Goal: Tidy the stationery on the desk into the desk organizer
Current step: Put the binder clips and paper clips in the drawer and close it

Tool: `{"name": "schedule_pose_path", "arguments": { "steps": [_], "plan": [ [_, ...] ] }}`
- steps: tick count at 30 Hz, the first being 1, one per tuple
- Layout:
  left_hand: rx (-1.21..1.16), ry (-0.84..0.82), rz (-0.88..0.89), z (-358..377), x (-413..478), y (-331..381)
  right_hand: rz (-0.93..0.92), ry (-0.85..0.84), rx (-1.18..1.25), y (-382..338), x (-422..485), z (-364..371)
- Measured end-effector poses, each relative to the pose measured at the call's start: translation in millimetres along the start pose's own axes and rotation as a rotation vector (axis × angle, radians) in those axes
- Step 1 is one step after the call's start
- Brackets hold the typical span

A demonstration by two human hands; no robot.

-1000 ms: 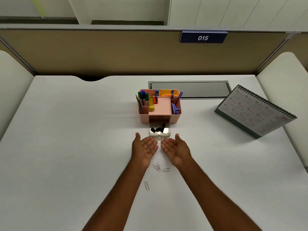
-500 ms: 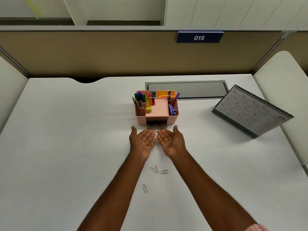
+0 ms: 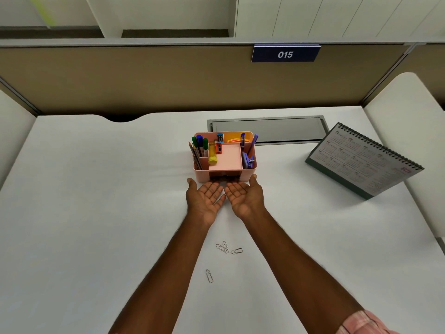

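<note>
Left hand, right hand: palms up

organizer mid-desk, calendar to its right, paper clips in front

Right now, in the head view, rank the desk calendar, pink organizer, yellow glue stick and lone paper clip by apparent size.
1. desk calendar
2. pink organizer
3. yellow glue stick and lone paper clip: similar length. The stick is thicker, but the clip lies nearer the camera, so I won't rank them.
</note>
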State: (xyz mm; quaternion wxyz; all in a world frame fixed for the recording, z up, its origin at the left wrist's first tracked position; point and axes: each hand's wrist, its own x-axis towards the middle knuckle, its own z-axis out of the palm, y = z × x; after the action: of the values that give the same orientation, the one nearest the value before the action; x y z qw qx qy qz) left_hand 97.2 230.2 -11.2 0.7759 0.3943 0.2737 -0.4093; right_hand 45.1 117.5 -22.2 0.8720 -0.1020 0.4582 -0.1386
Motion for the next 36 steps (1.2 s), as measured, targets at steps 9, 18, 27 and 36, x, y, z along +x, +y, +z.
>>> {"name": "schedule_pose_path", "arguments": {
  "steps": [9, 18, 27, 36],
  "plan": [
    [0.007, -0.017, 0.0, -0.9, 1.3, 0.4, -0.002, -0.007, 0.02, 0.2, 0.2, 4.3],
    [1.042, 0.296, 0.519, 2.6, -24.2, -6.5, 0.056, 0.083, -0.159, 9.6, -10.5, -0.6],
    [1.66, 0.261, 0.723, -3.5, -15.1, 3.1, 0.056, 0.11, -0.262, 28.8, -14.3, 12.1],
    [1.742, 0.33, 0.719, -3.5, -20.7, -0.7, 0.044, 0.061, -0.218, 29.3, -21.1, 25.9]
  ]
}}
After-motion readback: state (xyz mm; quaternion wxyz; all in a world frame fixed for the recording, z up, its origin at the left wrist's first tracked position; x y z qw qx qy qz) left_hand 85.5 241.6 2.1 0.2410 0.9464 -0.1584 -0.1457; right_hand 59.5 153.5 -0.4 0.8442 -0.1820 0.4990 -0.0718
